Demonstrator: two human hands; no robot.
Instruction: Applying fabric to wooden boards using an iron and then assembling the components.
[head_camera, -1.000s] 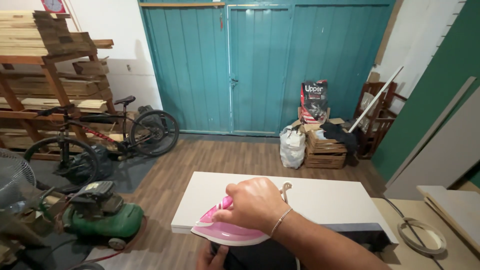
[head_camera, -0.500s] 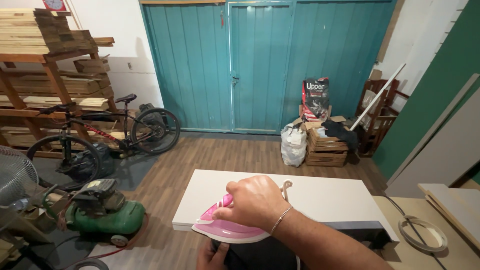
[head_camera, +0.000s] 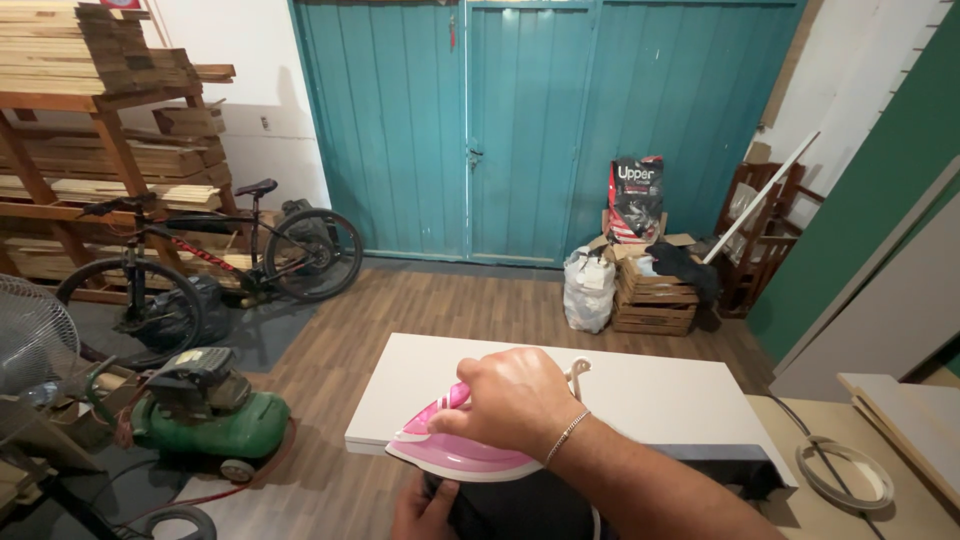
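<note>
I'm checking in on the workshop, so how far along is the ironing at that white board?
Done: the white board lies flat in front of the person. In hand: the right hand grips the pink iron, pressing at the board's near edge, while the left hand steadies the dark piece below. Left: how much of the edge is covered cannot be told, since the arm hides it.

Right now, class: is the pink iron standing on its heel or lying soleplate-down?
Soleplate-down: the pink iron lies flat at the white board's near edge, right hand gripping its handle.
</note>
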